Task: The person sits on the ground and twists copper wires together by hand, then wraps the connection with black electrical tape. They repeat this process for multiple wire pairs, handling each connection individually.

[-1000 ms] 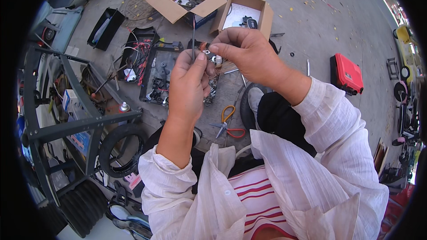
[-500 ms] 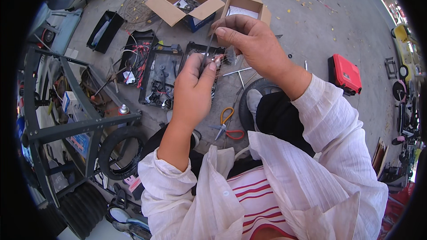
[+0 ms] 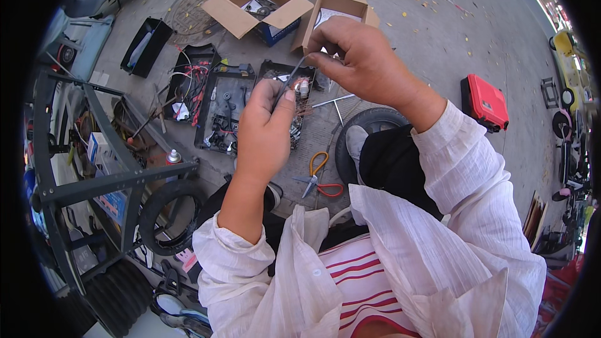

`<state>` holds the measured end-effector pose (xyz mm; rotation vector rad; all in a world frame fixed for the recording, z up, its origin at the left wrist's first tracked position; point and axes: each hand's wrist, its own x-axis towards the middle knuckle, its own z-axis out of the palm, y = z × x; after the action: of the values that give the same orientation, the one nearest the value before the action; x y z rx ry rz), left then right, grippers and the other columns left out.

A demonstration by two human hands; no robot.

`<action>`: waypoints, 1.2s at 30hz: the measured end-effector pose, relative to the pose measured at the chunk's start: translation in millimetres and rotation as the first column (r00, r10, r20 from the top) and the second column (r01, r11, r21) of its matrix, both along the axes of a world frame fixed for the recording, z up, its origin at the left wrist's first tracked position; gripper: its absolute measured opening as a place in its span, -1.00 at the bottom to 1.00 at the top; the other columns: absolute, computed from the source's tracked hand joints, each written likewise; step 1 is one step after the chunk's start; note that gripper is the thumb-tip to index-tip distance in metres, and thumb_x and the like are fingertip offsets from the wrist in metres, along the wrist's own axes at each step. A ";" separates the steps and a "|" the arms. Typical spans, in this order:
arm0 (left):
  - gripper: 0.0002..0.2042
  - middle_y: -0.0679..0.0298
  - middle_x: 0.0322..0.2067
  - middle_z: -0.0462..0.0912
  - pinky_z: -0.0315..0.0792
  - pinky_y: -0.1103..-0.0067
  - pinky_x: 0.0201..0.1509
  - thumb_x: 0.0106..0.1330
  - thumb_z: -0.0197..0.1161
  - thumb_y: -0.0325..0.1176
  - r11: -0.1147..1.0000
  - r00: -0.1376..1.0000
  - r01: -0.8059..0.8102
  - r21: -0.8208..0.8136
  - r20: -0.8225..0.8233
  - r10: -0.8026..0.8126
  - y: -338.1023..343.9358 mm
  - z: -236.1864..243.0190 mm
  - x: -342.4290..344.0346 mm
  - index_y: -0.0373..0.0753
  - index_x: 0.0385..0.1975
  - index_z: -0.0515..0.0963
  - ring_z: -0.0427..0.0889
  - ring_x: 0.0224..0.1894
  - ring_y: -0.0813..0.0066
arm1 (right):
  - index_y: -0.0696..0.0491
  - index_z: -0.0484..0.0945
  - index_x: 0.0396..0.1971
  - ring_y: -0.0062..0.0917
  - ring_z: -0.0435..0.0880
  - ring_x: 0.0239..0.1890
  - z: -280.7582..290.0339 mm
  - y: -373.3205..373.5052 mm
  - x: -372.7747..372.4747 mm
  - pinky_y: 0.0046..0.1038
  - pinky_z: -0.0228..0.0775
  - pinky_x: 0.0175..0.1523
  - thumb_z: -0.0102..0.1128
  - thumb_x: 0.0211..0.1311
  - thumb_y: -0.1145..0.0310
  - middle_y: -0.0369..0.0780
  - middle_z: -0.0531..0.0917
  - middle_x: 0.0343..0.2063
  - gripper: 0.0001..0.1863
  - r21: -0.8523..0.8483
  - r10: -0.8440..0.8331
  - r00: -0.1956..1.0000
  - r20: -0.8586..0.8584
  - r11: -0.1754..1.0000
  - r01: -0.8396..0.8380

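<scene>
- While the left hand clamps the lower part of the dark cable, the right hand pinches its upper end.
- Cable position: between the hands — long axis slanting up and right.

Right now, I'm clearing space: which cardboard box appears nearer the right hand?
The right-hand cardboard box, partly hidden by the right hand; the left box stands unobscured.

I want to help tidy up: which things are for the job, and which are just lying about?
Seems part of the job:
- thin dark strand, held by the left hand and right hand

Seem just lying about:
- scissors
- red case
- T-shaped tool
- two open cardboard boxes
</scene>
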<state>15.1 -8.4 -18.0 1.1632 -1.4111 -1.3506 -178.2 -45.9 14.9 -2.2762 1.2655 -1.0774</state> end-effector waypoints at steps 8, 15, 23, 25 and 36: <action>-0.89 0.56 -0.59 0.28 -0.02 0.79 -0.61 0.41 0.05 -0.35 0.972 0.977 0.112 0.206 -0.202 -0.069 18.3 7.8 -14.2 -0.25 -0.27 0.41 0.14 -0.64 0.86 | 0.13 0.50 -0.40 -0.26 0.52 -0.45 -3.7 2.5 10.6 -0.34 0.37 -0.33 0.23 0.04 0.47 -0.13 0.52 -0.52 -0.87 -0.161 -0.071 0.996 -0.060 0.985 0.061; -0.85 0.41 -0.45 0.41 0.25 0.67 -0.28 0.41 0.03 -0.36 0.981 0.992 0.078 0.175 -0.110 -0.059 19.1 15.9 -10.3 -0.32 -0.34 0.41 0.30 -0.36 0.71 | 0.13 0.50 -0.47 -0.16 0.56 -0.37 -6.9 -4.4 16.3 -0.23 0.40 -0.26 0.21 0.00 0.43 -0.09 0.56 -0.50 -0.88 -0.206 -0.200 0.979 0.036 0.957 0.203; -0.87 0.47 -0.51 0.35 0.14 0.76 -0.44 0.41 0.05 -0.35 0.977 0.969 -0.122 0.174 -0.194 0.156 16.6 4.0 16.6 -0.27 -0.34 0.40 0.21 -0.49 0.81 | 0.16 0.61 -0.40 -0.50 0.54 -0.60 -5.6 -44.7 -75.6 -0.46 0.41 -0.41 0.23 0.12 0.36 -0.22 0.60 -0.63 -0.83 -0.212 -0.634 0.731 0.251 0.701 0.681; -0.88 0.45 -0.53 0.40 0.07 0.79 -0.60 0.42 0.05 -0.34 0.927 0.882 -0.260 0.271 -0.323 0.343 4.5 0.4 37.1 -0.21 -0.35 0.41 0.18 -0.63 0.87 | 0.15 0.61 -0.39 -0.49 0.55 -0.58 -2.8 -37.9 -69.9 -0.44 0.40 -0.41 0.23 0.12 0.37 -0.21 0.59 -0.61 -0.85 -0.214 -0.572 0.807 0.148 0.778 0.591; -0.83 0.16 -0.33 0.65 0.11 0.77 -0.74 0.43 0.05 -0.26 0.933 0.849 -0.040 0.359 -0.480 0.221 -2.3 3.9 13.7 -0.23 -0.27 0.37 0.17 -0.78 0.83 | -0.01 0.49 -0.48 -0.35 0.59 -0.37 -2.0 8.9 33.7 -0.36 0.44 -0.40 0.31 -0.04 0.30 -0.26 0.52 -0.50 -0.83 -0.302 -0.016 0.978 -0.209 0.952 -0.049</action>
<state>28.8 -10.7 -14.2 0.9805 -0.7171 -1.6889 -144.5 -37.1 12.9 -2.6894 1.2231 -1.1189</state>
